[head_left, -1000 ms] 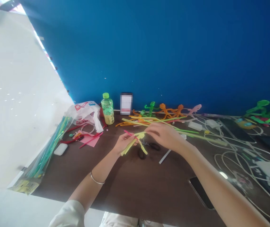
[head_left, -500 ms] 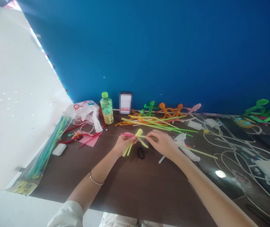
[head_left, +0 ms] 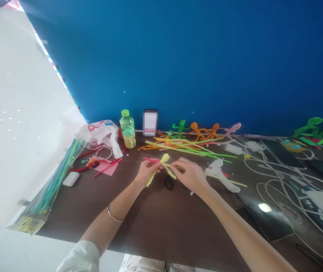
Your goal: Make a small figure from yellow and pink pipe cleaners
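Note:
A small yellow pipe cleaner figure [head_left: 165, 158] with a rounded head is pinched in my left hand [head_left: 147, 172]. A pink pipe cleaner [head_left: 150, 160] pokes out to the left from the same grip, and yellow ends hang below it. My right hand [head_left: 189, 173] has its thumb and fingers closed on a long yellow pipe cleaner [head_left: 226, 179] that runs from the figure, its far end passing out to the right over a white glue gun [head_left: 220, 175]. A dark ring-shaped object [head_left: 169, 182] lies on the table just below the figure.
Behind my hands lie loose pipe cleaners [head_left: 186, 145], with finished orange figures [head_left: 197, 131] along the wall. A green-capped bottle [head_left: 127, 130], a phone [head_left: 150, 123] and a plastic bag [head_left: 101, 132] stand at the back. White cables [head_left: 266, 166] tangle at right.
My right hand has moved slightly left, closer to the figure, drawing the long yellow pipe cleaner's far end left with it. The figure has shifted slightly left in my left hand.

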Demonstrator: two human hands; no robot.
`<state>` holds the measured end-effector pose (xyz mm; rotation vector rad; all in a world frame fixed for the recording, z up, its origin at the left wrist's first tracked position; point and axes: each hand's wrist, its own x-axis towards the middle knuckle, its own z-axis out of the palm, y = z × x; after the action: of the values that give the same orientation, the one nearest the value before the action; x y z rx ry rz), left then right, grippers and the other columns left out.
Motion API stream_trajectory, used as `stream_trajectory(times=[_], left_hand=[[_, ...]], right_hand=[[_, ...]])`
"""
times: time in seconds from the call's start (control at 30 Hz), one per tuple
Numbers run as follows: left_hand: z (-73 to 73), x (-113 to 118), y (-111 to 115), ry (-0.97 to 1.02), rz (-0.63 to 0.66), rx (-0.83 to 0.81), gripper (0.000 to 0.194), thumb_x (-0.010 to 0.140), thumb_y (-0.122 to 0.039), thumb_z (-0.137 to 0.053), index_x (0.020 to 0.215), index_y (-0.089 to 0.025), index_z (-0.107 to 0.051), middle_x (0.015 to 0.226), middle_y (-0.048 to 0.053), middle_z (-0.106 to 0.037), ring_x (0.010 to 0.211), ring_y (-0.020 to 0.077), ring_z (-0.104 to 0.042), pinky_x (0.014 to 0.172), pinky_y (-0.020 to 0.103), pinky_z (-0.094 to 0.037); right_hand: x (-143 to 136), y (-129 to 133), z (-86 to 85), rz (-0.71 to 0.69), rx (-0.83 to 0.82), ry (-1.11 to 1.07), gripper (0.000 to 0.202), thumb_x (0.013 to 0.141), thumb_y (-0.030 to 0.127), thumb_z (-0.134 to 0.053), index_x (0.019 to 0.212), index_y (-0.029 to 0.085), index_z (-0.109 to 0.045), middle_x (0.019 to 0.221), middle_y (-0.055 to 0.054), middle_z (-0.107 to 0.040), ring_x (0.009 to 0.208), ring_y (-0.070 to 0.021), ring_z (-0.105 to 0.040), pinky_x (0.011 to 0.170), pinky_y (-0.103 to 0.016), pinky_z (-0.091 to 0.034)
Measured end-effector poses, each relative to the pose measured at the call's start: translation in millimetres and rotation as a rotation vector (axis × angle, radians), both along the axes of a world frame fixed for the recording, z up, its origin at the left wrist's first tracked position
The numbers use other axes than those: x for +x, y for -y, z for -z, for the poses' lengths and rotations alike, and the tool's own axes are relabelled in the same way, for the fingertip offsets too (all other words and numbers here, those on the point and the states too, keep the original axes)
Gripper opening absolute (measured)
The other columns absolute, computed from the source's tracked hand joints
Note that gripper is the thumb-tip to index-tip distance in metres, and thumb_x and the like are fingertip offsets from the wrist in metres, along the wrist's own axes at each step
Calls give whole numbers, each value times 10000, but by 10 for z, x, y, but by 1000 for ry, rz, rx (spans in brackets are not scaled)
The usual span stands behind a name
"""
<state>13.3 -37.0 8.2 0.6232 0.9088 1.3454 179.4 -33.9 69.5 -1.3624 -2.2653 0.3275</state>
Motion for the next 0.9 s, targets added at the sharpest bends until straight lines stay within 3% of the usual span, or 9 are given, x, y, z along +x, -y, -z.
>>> stream_trajectory(times=[0.37,0.5,0.9], left_hand=[[97,-30,-18,80,85,-21,240,568,-265,-751,691,-92,-638,557,4,-565,500,31,-491,450,144,-323],[80,-35,-21,109,121,-24,265,559,-307,-752,640,-87,-628,566,10,-577,490,25,-484,485,147,-360],[26,-31,4,80,137,-24,323,510,-295,-778,739,-93,-673,595,26,-635,539,64,-560,620,197,-432]], right_hand=[[32,-45,97,-19,-37,-118,211,793,366,-507,765,240,-674,767,-23,-641,673,-154,-587,586,-241,-431],[39,-67,136,-38,-104,-209,213,780,377,-524,756,226,-671,769,-30,-647,680,-162,-599,613,-253,-458],[86,-54,-22,-92,-234,-212,229,767,377,-527,746,206,-678,784,-37,-659,714,-176,-613,658,-276,-474]])
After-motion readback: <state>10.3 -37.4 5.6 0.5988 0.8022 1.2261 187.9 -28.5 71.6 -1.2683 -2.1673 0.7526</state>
